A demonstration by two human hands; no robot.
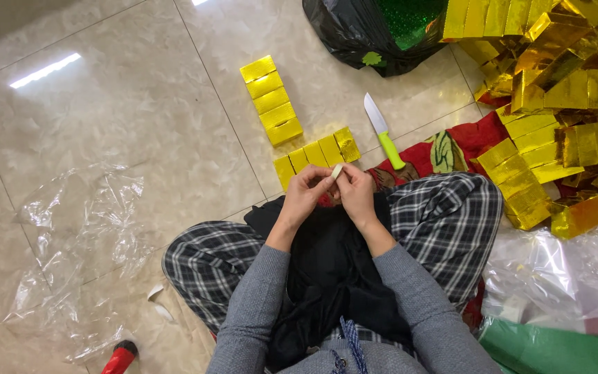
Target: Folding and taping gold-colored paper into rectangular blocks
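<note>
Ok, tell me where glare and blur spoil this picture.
Head view: a ceiling light glares as a white streak on the tile floor; the gold blocks and the gold pile shine brightly; both hands are sharp; the clear plastic sheet catches soft highlights; the edges curve slightly.

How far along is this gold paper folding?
Done: nine folded gold blocks lie in rows on the floor. In hand: the left hand and right hand together pinch a small pale strip. Left: a big heap of gold paper waits at the right.
</note>
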